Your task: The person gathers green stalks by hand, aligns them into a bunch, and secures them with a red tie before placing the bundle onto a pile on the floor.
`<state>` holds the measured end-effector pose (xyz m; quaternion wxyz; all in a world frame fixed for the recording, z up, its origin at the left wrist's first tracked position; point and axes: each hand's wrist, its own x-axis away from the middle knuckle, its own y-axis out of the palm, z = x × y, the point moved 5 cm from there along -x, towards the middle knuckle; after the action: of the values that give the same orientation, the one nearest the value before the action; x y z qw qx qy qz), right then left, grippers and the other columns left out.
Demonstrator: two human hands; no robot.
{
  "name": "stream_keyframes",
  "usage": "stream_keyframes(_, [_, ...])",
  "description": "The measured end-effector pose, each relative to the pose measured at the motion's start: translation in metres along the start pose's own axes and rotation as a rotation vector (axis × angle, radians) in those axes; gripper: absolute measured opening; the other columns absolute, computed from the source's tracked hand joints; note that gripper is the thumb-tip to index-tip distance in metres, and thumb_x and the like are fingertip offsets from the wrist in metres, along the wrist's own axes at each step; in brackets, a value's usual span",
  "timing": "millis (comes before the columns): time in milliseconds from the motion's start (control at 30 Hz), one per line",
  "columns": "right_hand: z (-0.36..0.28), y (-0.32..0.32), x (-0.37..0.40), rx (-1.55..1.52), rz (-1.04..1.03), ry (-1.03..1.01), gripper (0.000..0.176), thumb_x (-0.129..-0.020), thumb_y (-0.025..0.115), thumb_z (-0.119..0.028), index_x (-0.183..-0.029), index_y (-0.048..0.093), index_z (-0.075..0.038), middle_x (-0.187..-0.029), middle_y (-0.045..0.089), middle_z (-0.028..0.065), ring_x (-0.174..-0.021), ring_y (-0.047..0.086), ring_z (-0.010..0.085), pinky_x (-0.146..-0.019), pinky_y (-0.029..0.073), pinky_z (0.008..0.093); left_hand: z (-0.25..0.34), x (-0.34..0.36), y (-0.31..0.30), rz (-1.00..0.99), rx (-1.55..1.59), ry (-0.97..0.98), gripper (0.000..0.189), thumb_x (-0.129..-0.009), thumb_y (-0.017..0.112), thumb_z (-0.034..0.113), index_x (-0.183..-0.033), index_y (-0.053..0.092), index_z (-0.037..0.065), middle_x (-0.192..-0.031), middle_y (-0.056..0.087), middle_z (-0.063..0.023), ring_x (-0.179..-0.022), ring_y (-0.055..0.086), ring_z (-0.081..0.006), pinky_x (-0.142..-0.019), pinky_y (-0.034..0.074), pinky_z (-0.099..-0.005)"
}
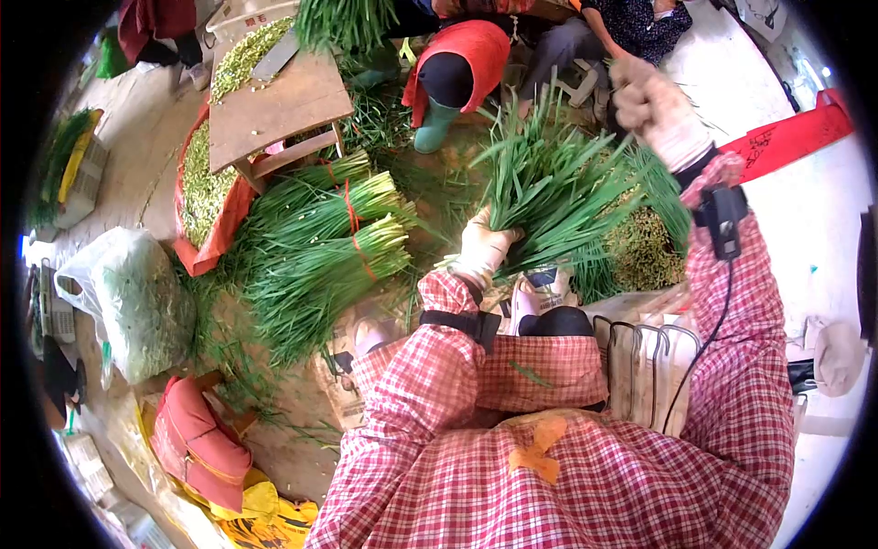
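Observation:
In a pale glove, my left hand [487,245] is closed around the lower part of a loose bunch of long green leafy stalks [549,178], which fan out up and to the right. My right hand [645,101], gloved too, is raised at the upper right, apart from the bunch. Its fingers are curled and blurred, and whether anything is in them cannot be made out. Tied bundles of green stalks [315,265] with red bands lie on the floor left of my left hand. More greens and a brownish heap of cut ends [645,242] lie below the bunch.
A wooden stool [274,110] holds chopped pieces and a blade [276,55]. Beside it sits a red-edged sack [208,197] of cuttings. A plastic bag [137,302] and a red bag [197,439] are at left. Other people sit at the top; a red strip [791,137] lies right.

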<state>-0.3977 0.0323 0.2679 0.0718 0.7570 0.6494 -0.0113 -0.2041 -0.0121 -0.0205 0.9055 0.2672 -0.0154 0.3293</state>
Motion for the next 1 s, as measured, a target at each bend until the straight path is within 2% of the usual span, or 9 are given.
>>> stream_keyframes(100, [-0.034, -0.035, -0.004, 0.959, 0.379, 0.333, 0.055, -0.093, 0.066, -0.031, -0.137, 0.05, -0.003, -0.096, 0.063, 0.0066, -0.082, 0.06, 0.0119, -0.07, 0.05, 0.0259, -0.006, 0.002, 0.001, 0.031, -0.069, -0.043, 0.042, -0.077, 0.069, -0.012, -0.116, 0.066, 0.003, -0.105, 0.072, -0.0034, -0.09, 0.064, -0.0135, -0.085, 0.052, -0.0294])
stream_keyframes(333, [-0.012, 0.085, -0.026, 1.741, -0.093, 0.143, 0.05, -0.09, 0.065, -0.034, -0.132, 0.056, -0.008, -0.116, 0.066, 0.0178, -0.104, 0.066, 0.0289, -0.092, 0.052, 0.0366, -0.025, -0.009, -0.001, -0.004, -0.135, 0.031, 0.054, -0.075, 0.076, -0.001, -0.126, 0.061, 0.001, -0.105, 0.073, -0.0077, -0.091, 0.068, -0.0162, -0.084, 0.054, -0.0305])
stream_keyframes(467, [0.05, 0.078, -0.029, 1.33, -0.465, -0.143, 0.02, -0.088, 0.054, -0.018, -0.092, 0.063, -0.001, -0.097, 0.063, 0.0179, -0.089, 0.06, 0.0404, -0.079, 0.051, 0.0448, -0.002, 0.009, 0.006, -0.117, -0.241, -0.106, 0.051, -0.077, 0.072, -0.007, -0.126, 0.063, 0.005, -0.114, 0.07, -0.0063, -0.102, 0.064, -0.0184, -0.096, 0.05, -0.0315])
stream_keyframes(500, [0.038, 0.086, -0.026, 1.394, -0.551, -0.642, 0.018, -0.087, 0.052, -0.014, -0.093, 0.062, -0.001, -0.091, 0.061, 0.0179, -0.085, 0.059, 0.0396, -0.075, 0.051, 0.0449, 0.011, 0.01, 0.008, -0.117, -0.281, 0.092, 0.053, -0.076, 0.073, -0.004, -0.127, 0.063, 0.006, -0.116, 0.07, -0.0072, -0.106, 0.063, -0.0194, -0.099, 0.048, -0.0318])
stream_keyframes(600, [0.035, 0.066, -0.016, 0.74, 0.047, 0.316, 0.021, -0.089, 0.054, -0.019, -0.095, 0.062, -0.001, -0.084, 0.062, 0.014, -0.079, 0.06, 0.0355, -0.071, 0.05, 0.0417, 0.045, 0.022, 0.009, -0.049, -0.354, 0.019, 0.061, -0.074, 0.077, 0.004, -0.133, 0.06, 0.008, -0.121, 0.068, -0.0103, -0.116, 0.059, -0.0214, -0.105, 0.043, -0.0321])
stream_keyframes(700, [0.03, 0.044, -0.014, 1.248, -0.24, -0.371, 0.016, -0.09, 0.055, -0.018, -0.093, 0.062, -0.005, -0.08, 0.061, 0.0143, -0.07, 0.06, 0.0331, -0.064, 0.049, 0.0383, 0.055, 0.03, 0.007, -0.014, -0.265, 0.193, 0.057, -0.074, 0.077, 0.005, -0.13, 0.062, 0.008, -0.117, 0.069, -0.0124, -0.112, 0.061, -0.0217, -0.1, 0.046, -0.0324])
stream_keyframes(833, [-0.001, 0.025, 0.007, 1.936, 0.058, -0.71, 0.01, -0.09, 0.057, -0.014, -0.093, 0.062, -0.007, -0.083, 0.061, 0.0152, -0.078, 0.063, 0.0363, -0.068, 0.051, 0.043, 0.028, 0.024, 0.007, -0.018, -0.237, 0.017, 0.041, -0.076, 0.069, -0.009, -0.115, 0.068, 0.005, -0.105, 0.072, -0.0051, -0.09, 0.065, -0.0157, -0.083, 0.054, -0.0309])
stream_keyframes(900, [-0.036, 0.009, -0.008, 1.697, 0.173, -0.142, 0.022, -0.094, 0.056, -0.018, -0.108, 0.063, -0.003, -0.106, 0.066, 0.0147, -0.09, 0.065, 0.0358, -0.083, 0.051, 0.0399, -0.022, -0.002, -0.01, 0.037, -0.267, 0.092, 0.045, -0.075, 0.071, -0.009, -0.118, 0.066, 0.004, -0.105, 0.073, -0.0051, -0.089, 0.066, -0.0152, -0.085, 0.053, -0.0309])
stream_keyframes(1000, [-0.032, 0.026, -0.015, 1.648, 0.085, -0.102, 0.049, -0.092, 0.063, -0.032, -0.133, 0.055, -0.006, -0.118, 0.064, 0.0176, -0.109, 0.064, 0.0299, -0.093, 0.05, 0.0393, -0.016, 0.007, -0.008, 0.086, -0.377, 0.004, 0.052, -0.075, 0.073, -0.008, -0.124, 0.063, 0.003, -0.107, 0.073, -0.0055, -0.093, 0.066, -0.0139, -0.086, 0.053, -0.0287])
